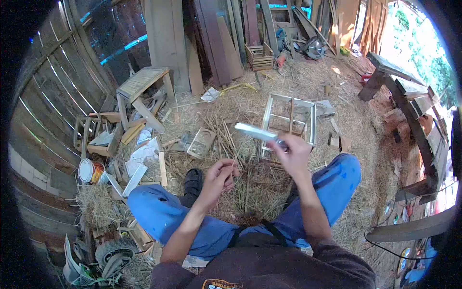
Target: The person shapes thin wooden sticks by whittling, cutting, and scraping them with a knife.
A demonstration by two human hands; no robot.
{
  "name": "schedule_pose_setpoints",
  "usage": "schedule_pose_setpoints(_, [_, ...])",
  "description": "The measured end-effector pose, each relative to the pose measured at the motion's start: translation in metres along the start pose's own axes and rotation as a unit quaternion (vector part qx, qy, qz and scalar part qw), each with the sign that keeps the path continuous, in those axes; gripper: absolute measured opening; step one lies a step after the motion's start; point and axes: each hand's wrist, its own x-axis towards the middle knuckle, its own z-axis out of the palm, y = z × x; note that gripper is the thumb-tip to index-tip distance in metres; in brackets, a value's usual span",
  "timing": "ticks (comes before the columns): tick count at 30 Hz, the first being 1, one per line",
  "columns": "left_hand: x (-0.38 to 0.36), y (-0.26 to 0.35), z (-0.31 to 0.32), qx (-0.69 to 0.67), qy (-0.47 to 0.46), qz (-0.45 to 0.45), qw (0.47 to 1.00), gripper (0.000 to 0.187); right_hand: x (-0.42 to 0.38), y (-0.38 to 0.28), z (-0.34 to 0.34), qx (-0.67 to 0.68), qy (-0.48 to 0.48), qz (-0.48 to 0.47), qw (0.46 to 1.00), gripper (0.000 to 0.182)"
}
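My right hand (292,151) is wrapped round the dark handle of a knife (256,131), whose broad, pale blade points to the left, above the floor. Across from it, my left hand (221,179) is raised over the straw between my knees, its fingers curled together. A thin reddish strip seems to stick up at its fingertips, too small to make out. Thin sticks (222,130) lie scattered on the straw beyond my hands. Behind the knife stands a pale wooden frame (267,113), partly hidden by my right hand.
A small wooden stool (143,83) stands at the left, with a paint can (87,170) nearer me. A slatted crate (260,57) rests by the boards at the back. A small frame (201,143) lies left of the sticks. A wooden bench (409,111) stands at the right.
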Motion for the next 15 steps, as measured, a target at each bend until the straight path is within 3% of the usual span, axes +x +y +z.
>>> schedule_pose_setpoints(5, [0.010,-0.005,-0.003,0.018,0.014,-0.013,1.000,0.019,-0.008,-0.012,0.028,0.071,-0.075,-0.123,0.987,0.030])
schedule_pose_setpoints(8, [0.013,-0.006,0.004,0.068,0.020,-0.006,0.998,0.023,-0.012,-0.024,0.024,0.080,-0.130,-0.106,0.983,0.029])
schedule_pose_setpoints(11, [0.019,-0.009,0.009,0.045,-0.001,0.033,0.998,0.027,-0.011,-0.023,0.025,0.095,-0.146,-0.107,0.979,0.028])
schedule_pose_setpoints(15, [0.022,-0.013,0.015,-0.038,0.016,0.022,0.999,0.032,-0.012,-0.023,0.030,0.114,-0.146,-0.113,0.976,0.029])
